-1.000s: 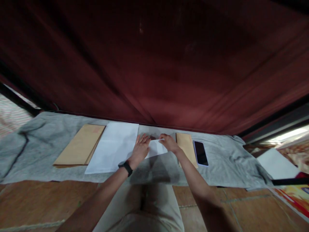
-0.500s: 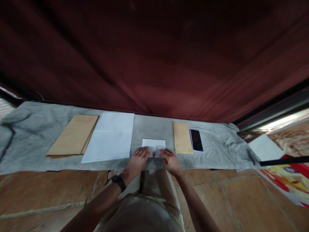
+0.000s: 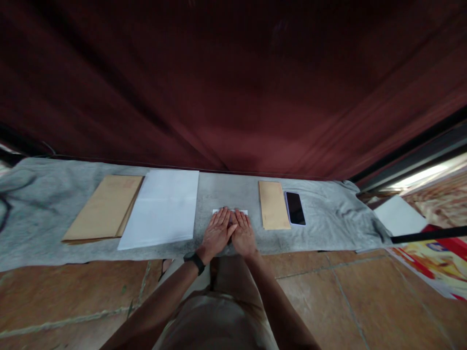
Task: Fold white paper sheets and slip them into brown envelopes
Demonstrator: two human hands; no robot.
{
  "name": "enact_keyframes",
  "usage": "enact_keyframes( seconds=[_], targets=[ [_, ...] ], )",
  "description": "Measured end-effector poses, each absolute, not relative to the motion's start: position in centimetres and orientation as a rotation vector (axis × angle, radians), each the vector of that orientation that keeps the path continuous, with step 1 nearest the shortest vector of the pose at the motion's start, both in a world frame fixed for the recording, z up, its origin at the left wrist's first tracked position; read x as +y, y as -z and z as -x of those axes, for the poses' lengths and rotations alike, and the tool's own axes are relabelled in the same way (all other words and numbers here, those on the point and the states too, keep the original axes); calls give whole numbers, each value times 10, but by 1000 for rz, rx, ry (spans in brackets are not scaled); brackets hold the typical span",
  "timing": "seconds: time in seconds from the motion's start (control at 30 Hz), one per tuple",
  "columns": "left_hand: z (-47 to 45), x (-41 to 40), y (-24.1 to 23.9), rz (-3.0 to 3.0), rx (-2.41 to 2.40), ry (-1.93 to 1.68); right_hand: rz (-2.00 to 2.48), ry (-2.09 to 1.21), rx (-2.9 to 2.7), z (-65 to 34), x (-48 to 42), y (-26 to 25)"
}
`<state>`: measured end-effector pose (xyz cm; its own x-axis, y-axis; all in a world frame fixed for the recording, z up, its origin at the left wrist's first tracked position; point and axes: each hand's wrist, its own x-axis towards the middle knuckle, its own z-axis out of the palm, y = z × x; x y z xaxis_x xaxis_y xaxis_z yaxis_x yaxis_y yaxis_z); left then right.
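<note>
A small folded sheet of white paper (image 3: 245, 212) lies on the grey cloth in front of me, mostly covered by my hands; only its far edge shows. My left hand (image 3: 218, 232) rests flat on it, fingers stretched forward. Beside it, my right hand (image 3: 243, 236) also lies flat on the paper, and the two thumbs meet or overlap. To the left is a stack of large white paper sheets (image 3: 164, 209). A small brown envelope (image 3: 275, 206) lies to the right of my hands.
Large brown envelopes (image 3: 104, 206) lie left of the white sheets. A smartphone (image 3: 296, 209) is right of the small envelope. Grey cloth (image 3: 328, 214) covers the narrow table, with a dark red curtain (image 3: 233, 97) behind it. A colourful box (image 3: 438, 262) stands low at the right.
Both hands have moved forward and closer together. From fingertips at the paper's near part, they have spread flat over most of it. The view has shifted slightly.
</note>
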<state>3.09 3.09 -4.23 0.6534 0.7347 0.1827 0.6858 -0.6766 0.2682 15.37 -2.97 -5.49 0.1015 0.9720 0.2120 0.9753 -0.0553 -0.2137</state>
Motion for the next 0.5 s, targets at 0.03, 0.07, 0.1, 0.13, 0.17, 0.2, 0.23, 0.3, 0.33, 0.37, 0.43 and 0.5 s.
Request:
enact_keyframes(
  seconds=[0.03,0.07,0.1,0.13,0.17,0.2,0.23,0.3,0.33,0.37,0.43,0.5],
  targets=[
    [-29,30,44,-2699,1187,-422,2079,36,-1916,-156,-31,57],
    [-26,29,45,-2705,1207,-431,2074,58,-1902,-158,-32,58],
    [-24,29,45,-2711,1229,-436,2071,83,-1883,-160,-33,60],
    [-21,28,46,-2717,1252,-437,2068,110,-1862,-162,-35,62],
    [-18,28,46,-2721,1278,-433,2067,138,-1837,-164,-36,64],
    [-15,28,47,-2725,1303,-427,2066,164,-1814,-166,-38,66],
    [-12,28,48,-2729,1324,-420,2066,187,-1791,-168,-40,68],
    [-7,29,49,-2731,1359,-414,2066,215,-1759,-170,-43,71],
    [-5,29,50,-2726,1376,-417,2067,219,-1750,-171,-45,72],
    [-4,29,50,-2717,1398,-425,2070,221,-1743,-172,-46,72],
    [-4,25,49,-2703,1430,-446,2076,217,-1740,-173,-49,73],
    [-8,17,46,-2720,1389,-453,2081,214,-1739,-174,-50,73]
  ],
)
